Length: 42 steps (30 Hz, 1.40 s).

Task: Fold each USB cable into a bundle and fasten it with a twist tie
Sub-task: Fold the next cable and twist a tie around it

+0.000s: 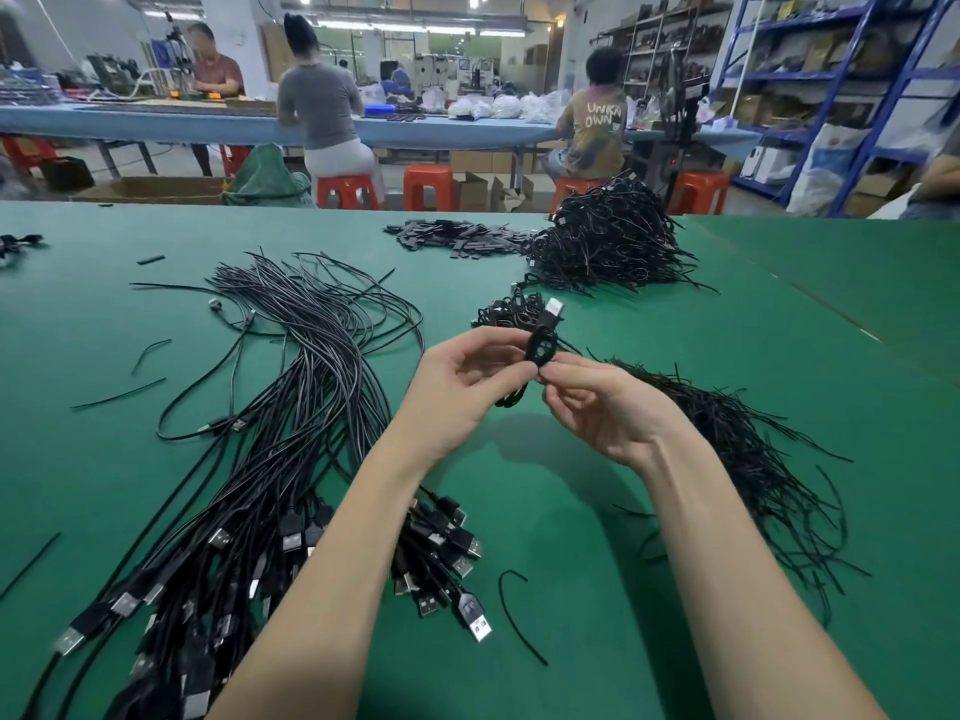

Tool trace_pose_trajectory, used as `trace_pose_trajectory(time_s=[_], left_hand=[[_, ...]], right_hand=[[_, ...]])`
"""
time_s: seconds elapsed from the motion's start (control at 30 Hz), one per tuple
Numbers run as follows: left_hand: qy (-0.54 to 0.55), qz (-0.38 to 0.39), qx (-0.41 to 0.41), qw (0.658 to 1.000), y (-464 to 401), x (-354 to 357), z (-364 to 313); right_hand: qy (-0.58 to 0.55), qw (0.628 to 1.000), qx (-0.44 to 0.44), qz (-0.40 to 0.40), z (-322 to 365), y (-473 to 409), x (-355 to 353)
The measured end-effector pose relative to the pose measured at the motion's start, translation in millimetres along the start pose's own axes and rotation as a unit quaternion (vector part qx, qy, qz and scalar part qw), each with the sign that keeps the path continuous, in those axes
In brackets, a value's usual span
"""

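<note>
A folded USB cable bundle (540, 348) was held above the green worktop (779, 330), between both hands. The left hand (467, 381) was curled round the bundle's lower loops; the right hand (597, 407) had its fingers (558, 374) pinched narrow at the bundle's waist, presumably on a twist tie, too small to confirm. The cable was judged light, limp and springy, apt to unfold if released; hold is best kept at mid-bundle. Loose cables (311, 381) lay left, spare ties (753, 459) right, finished bundles (608, 241) beyond.
</note>
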<state>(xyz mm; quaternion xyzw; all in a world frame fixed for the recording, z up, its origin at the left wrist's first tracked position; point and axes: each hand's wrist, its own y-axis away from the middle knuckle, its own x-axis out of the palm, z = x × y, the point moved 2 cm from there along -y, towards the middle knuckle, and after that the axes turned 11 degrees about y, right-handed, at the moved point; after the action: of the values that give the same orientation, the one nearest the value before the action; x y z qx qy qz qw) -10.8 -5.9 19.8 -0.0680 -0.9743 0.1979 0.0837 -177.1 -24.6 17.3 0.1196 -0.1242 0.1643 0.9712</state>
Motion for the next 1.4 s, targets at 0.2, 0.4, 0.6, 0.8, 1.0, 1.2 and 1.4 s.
trace_pose_trajectory(time_s=[0.2, 0.4, 0.6, 0.8, 1.0, 1.2, 1.4], left_hand=[[0.196, -0.116, -0.136, 0.964, -1.5, -7.7, 9.7], [0.219, -0.11, -0.179, 0.953, -1.4, -8.5, 13.5], [0.226, -0.101, -0.172, 0.953, -2.0, -8.8, 15.7], [0.24, -0.108, -0.095, 0.96, -0.5, -6.2, 13.8], [0.166, -0.132, -0.068, 0.975, -4.6, -6.1, 11.6], [0.232, -0.125, -0.145, 0.954, -4.4, -18.0, 9.1], [0.236, -0.116, -0.15, 0.953, -2.6, -16.9, 11.8]], right_hand=[[0.492, 0.805, -0.318, -0.099, 22.3, 7.1, -2.3], [0.553, 0.722, -0.392, -0.139, 22.5, 8.6, 3.7], [0.597, 0.672, -0.392, -0.196, 18.6, 10.0, 12.2], [0.314, 0.907, -0.226, -0.165, 7.2, -3.7, 22.4], [-0.045, 0.998, 0.029, -0.034, -4.2, -7.9, 29.9], [0.51, 0.774, -0.354, -0.122, 12.8, 1.3, 9.2], [0.547, 0.715, -0.401, -0.171, 15.0, 6.1, 9.9]])
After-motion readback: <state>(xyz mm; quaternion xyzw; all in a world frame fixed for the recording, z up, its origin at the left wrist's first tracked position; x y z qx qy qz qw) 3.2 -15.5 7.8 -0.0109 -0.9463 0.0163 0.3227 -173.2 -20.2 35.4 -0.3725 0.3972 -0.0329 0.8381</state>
